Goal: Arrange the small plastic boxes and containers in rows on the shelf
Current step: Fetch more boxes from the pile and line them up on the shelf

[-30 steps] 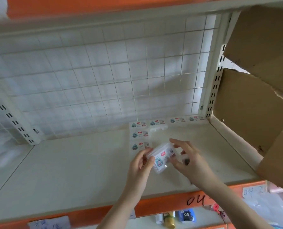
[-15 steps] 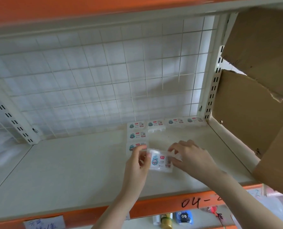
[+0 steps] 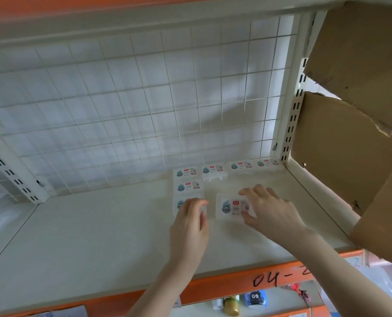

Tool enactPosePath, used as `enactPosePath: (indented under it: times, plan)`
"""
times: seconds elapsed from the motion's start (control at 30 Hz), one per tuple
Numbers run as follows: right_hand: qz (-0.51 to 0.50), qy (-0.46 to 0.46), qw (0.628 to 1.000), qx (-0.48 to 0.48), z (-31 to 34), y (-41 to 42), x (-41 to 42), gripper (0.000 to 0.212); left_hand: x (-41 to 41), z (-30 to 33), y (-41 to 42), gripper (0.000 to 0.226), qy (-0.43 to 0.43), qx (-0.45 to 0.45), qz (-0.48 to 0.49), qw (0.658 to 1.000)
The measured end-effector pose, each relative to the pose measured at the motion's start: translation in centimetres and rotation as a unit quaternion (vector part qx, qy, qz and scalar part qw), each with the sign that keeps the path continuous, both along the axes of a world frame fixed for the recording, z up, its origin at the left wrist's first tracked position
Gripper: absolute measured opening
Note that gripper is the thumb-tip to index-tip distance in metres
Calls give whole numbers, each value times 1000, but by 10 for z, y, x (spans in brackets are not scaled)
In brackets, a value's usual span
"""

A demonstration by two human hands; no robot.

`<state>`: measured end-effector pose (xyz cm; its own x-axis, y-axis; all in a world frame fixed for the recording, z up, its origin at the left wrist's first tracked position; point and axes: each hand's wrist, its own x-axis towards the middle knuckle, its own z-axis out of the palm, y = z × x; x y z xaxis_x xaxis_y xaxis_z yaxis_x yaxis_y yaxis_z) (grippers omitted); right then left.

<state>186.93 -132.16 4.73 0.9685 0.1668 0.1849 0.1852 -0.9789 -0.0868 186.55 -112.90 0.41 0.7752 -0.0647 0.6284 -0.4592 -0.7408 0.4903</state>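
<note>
Small clear plastic boxes with a blue cartoon label lie flat on the cream shelf [image 3: 99, 236]. Several form a back row [image 3: 212, 170] along the wire grid. One box [image 3: 188, 186] lies in front of that row's left end, and another [image 3: 181, 203] in front of it is partly hidden by my left hand [image 3: 190, 227]. My left hand hovers with relaxed fingers and holds nothing. To the right, a further box [image 3: 230, 206] lies flat on the shelf. My right hand [image 3: 272, 211] pinches its right end between fingers and thumb.
A white wire grid [image 3: 144, 110] backs the shelf. Torn cardboard boxes [image 3: 350, 145] crowd the right side and overhang the shelf corner. An orange beam [image 3: 236, 284] marked "04-" edges the front. Below it stand a small jar [image 3: 231, 306] and a blue packet [image 3: 255, 298].
The box held in both hands came down flat onto the shelf, right of the left column. My left hand let go and drew back to the left; my right hand stayed on it.
</note>
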Motion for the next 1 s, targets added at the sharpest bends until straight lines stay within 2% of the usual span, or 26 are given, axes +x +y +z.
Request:
enactPosePath:
  times: [0.27, 0.43, 0.57, 0.77, 1.0]
  plan:
    - [-44, 39, 998, 0, 0, 6, 18, 48, 9, -9, 28, 40, -25, 35, 75, 996]
    - [-32, 40, 997, -57, 0, 8, 23, 44, 15, -14, 24, 45, 5, 81, 90, 993]
    - [-32, 27, 998, -52, -2, 13, 37, 37, 13, -12, 22, 45, 27, 111, 95, 989]
    - [-24, 19, 995, -92, -2, 26, 62, 33, 15, -12, 21, 44, 72, 116, 102, 985]
    - [-31, 24, 994, -104, -3, 33, 78, 31, 13, -11, 23, 46, 61, 111, 90, 988]
